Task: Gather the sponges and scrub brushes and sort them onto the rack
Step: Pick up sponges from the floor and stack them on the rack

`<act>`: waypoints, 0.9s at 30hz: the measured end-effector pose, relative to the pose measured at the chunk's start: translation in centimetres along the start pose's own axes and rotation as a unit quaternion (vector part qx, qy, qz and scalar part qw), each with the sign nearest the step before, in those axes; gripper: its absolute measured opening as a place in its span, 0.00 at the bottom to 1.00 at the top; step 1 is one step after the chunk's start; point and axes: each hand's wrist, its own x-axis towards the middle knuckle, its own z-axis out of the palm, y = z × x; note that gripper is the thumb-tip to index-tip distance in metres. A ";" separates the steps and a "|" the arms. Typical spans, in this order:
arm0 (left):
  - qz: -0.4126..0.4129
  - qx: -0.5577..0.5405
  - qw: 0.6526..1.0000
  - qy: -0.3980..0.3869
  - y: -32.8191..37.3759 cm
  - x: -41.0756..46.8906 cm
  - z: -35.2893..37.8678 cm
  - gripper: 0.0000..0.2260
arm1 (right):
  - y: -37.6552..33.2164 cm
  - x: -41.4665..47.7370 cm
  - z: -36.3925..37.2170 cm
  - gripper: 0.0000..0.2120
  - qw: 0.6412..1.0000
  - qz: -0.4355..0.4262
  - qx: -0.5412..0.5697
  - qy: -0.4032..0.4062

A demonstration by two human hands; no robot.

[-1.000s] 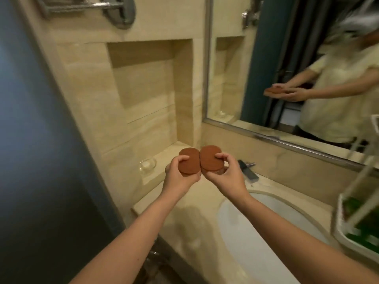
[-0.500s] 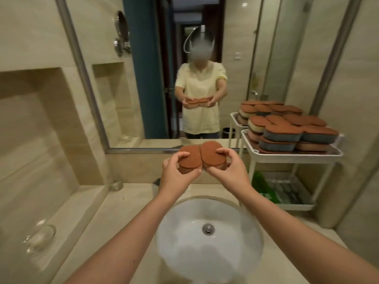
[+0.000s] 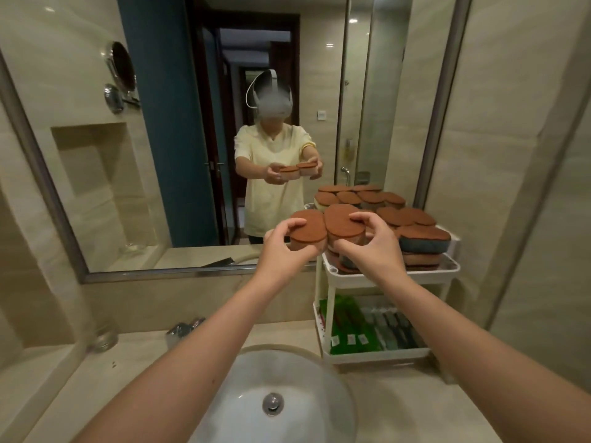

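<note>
So this is the carry-and-place step - the left hand (image 3: 281,247) has its fingers and thumb curled round one oval sponge with a rust-brown scrub top and pale foam body (image 3: 307,230); the right hand (image 3: 374,251) is clamped the same way on a second matching brown-topped sponge (image 3: 343,223); the two pads touch side by side, held up in the air just at the left front corner of the white plastic two-tier rack (image 3: 345,279). The top tier is already packed with stacked brown-topped sponges (image 3: 422,233), some with grey-blue bodies, so I'd guess the job is well along; the next move looks like easing both over the rim and setting them on the pile near that corner without knocking the stacks - space looks tight, so maybe one at a time. The lower tier holds green packets (image 3: 345,321) and dark ones beside them; there are little white tags on the green ones but they're way too small to read; no brand or writing I can make out anywhere. A white round sink basin (image 3: 287,394) sits right below the arms.
</note>
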 end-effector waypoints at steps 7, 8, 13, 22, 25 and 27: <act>-0.019 0.000 0.999 0.038 1.3 7.5 5.0 0.20 | 3.2 9.0 -3.0 0.24 0.998 -0.013 -0.059 0.002; -0.024 0.003 0.999 0.048 1.1 8.4 5.7 0.20 | 3.9 10.0 -3.2 0.25 0.998 -0.007 -0.063 0.002; -0.048 0.016 0.995 0.081 -0.4 11.1 8.9 0.20 | 7.1 13.3 -3.7 0.29 0.994 0.031 -0.102 0.001; -0.036 0.067 0.995 0.067 -2.3 13.5 11.5 0.21 | 9.2 14.7 -3.3 0.30 0.990 0.048 -0.131 -0.018; -0.046 0.075 0.993 0.075 -2.4 13.7 11.9 0.22 | 9.4 14.9 -3.2 0.30 0.988 0.051 -0.141 -0.030; -0.053 0.076 0.993 0.075 -2.5 13.7 12.0 0.22 | 9.6 14.9 -3.1 0.30 0.986 0.056 -0.152 -0.041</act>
